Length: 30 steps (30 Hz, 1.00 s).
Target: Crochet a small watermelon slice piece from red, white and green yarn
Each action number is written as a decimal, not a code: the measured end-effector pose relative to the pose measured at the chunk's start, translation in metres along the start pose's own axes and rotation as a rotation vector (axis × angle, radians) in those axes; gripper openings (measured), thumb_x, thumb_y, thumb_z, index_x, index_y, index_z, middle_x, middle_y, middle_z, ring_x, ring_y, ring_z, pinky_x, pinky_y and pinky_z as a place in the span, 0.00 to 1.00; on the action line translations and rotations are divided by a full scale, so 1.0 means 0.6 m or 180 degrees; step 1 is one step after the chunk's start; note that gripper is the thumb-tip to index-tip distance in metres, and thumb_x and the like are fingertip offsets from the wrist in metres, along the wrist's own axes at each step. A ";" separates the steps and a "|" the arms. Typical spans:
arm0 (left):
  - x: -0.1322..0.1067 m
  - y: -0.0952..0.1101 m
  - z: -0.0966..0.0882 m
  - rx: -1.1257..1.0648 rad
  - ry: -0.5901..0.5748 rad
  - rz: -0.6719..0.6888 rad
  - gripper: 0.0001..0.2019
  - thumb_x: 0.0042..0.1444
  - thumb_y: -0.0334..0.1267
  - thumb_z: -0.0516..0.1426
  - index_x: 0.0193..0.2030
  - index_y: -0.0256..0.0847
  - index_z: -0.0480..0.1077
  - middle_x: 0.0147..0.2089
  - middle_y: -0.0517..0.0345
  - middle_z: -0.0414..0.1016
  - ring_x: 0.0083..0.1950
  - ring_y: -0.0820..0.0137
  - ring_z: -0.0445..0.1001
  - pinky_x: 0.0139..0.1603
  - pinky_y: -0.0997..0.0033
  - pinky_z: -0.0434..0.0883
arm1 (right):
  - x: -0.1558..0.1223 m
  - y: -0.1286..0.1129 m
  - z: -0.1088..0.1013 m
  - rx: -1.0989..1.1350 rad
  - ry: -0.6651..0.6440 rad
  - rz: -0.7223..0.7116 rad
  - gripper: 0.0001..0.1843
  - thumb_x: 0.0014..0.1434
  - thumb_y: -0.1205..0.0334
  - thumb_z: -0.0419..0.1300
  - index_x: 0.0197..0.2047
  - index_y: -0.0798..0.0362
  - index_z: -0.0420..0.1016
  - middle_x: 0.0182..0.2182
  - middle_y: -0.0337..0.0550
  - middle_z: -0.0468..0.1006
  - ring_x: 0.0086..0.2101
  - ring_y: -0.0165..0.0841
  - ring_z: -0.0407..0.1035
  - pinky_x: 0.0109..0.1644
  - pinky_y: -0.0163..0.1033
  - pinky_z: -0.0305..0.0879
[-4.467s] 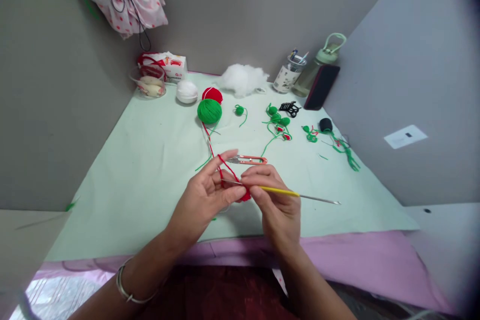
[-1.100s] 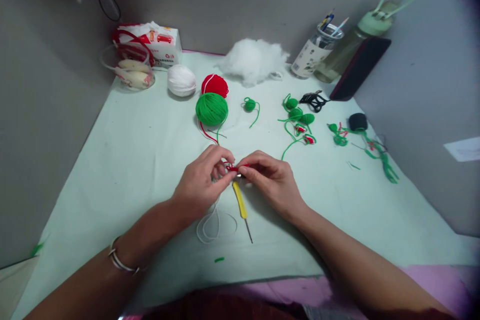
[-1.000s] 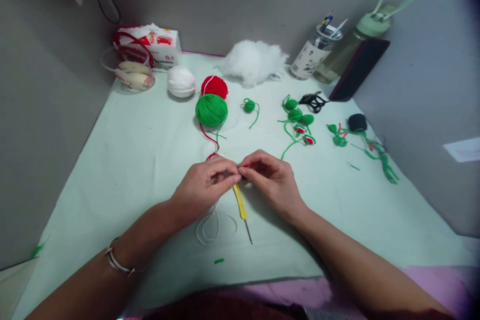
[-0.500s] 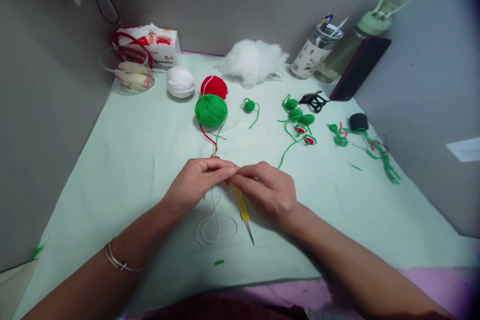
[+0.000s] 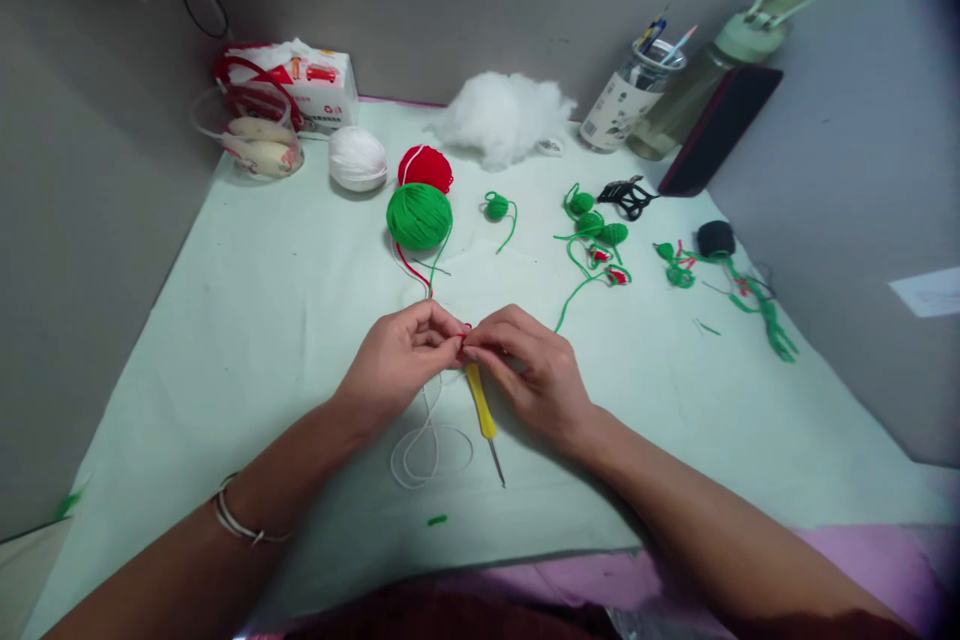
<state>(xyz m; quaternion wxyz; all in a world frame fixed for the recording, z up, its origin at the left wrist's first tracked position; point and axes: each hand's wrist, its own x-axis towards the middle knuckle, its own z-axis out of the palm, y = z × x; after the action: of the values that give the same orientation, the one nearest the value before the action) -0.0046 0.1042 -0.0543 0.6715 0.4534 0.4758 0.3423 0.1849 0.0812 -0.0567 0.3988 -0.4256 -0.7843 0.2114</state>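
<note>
My left hand (image 5: 401,350) and my right hand (image 5: 534,365) meet at the middle of the table, fingertips pinched together on a small bit of red yarn (image 5: 466,332). Most of that piece is hidden by the fingers. Just under the hands lies a crochet hook (image 5: 484,410) with a yellow handle, its metal tip toward me, held by neither hand. Loops of thin white yarn (image 5: 431,455) spread on the cloth below my left hand. Behind the hands sit a green yarn ball (image 5: 420,217) and a red yarn ball (image 5: 427,168), with strands running toward my fingers.
A white yarn ball (image 5: 358,159), tissue pack (image 5: 330,85) and white stuffing (image 5: 506,120) line the back. Small green crocheted pieces (image 5: 592,225) lie to the right, near a black yarn ball (image 5: 715,239). A pen jar (image 5: 622,105), bottle (image 5: 664,110) and phone (image 5: 720,132) stand back right.
Both hands stay together but their fingers have shifted, and more of the red yarn shows between the fingertips. The view has moved slightly; the hook still lies on the table.
</note>
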 end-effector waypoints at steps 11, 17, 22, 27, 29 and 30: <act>-0.002 -0.015 -0.006 0.1759 0.0148 0.1217 0.03 0.63 0.34 0.57 0.39 0.42 0.72 0.36 0.61 0.73 0.32 0.74 0.71 0.36 0.73 0.70 | 0.005 0.005 0.010 0.0396 -0.0052 0.1158 0.07 0.67 0.68 0.62 0.38 0.50 0.81 0.34 0.41 0.80 0.35 0.32 0.75 0.38 0.38 0.69; -0.001 -0.015 -0.016 0.2549 0.0194 0.1946 0.07 0.68 0.32 0.55 0.40 0.42 0.74 0.43 0.57 0.75 0.39 0.72 0.76 0.39 0.74 0.71 | 0.012 0.008 0.011 0.0353 -0.0127 0.1229 0.09 0.67 0.67 0.61 0.37 0.50 0.83 0.34 0.41 0.81 0.34 0.33 0.76 0.39 0.38 0.69; 0.000 -0.018 -0.020 0.3215 0.0360 0.2638 0.08 0.70 0.32 0.55 0.40 0.41 0.76 0.42 0.55 0.79 0.39 0.72 0.78 0.35 0.74 0.69 | 0.014 0.007 0.011 0.0246 -0.0318 0.1129 0.11 0.69 0.68 0.58 0.39 0.50 0.82 0.35 0.42 0.81 0.36 0.33 0.76 0.41 0.39 0.69; -0.002 -0.017 -0.019 0.3680 0.0585 0.3094 0.10 0.71 0.33 0.55 0.39 0.41 0.77 0.39 0.55 0.81 0.37 0.71 0.78 0.36 0.73 0.69 | 0.011 0.011 0.011 0.0286 -0.0488 0.1139 0.12 0.69 0.69 0.57 0.41 0.51 0.83 0.36 0.42 0.80 0.37 0.33 0.76 0.43 0.39 0.70; -0.002 -0.017 -0.018 0.3756 0.0589 0.3148 0.11 0.71 0.32 0.55 0.38 0.40 0.77 0.39 0.54 0.82 0.38 0.70 0.79 0.37 0.73 0.70 | 0.011 0.011 0.010 0.0346 -0.0524 0.1184 0.12 0.70 0.70 0.57 0.41 0.52 0.83 0.36 0.42 0.80 0.37 0.33 0.76 0.44 0.39 0.70; -0.003 -0.016 -0.018 0.3785 0.0580 0.3135 0.11 0.71 0.32 0.54 0.38 0.40 0.76 0.38 0.53 0.82 0.38 0.69 0.78 0.37 0.72 0.70 | 0.011 0.010 0.009 0.0365 -0.0536 0.1208 0.12 0.70 0.70 0.57 0.41 0.52 0.83 0.36 0.42 0.80 0.38 0.33 0.76 0.44 0.40 0.70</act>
<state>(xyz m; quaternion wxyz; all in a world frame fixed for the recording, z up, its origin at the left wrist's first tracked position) -0.0148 0.1023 -0.0645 0.0442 0.8667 0.3765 0.3244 0.1816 0.0900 -0.0607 0.3084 -0.5231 -0.7073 0.3618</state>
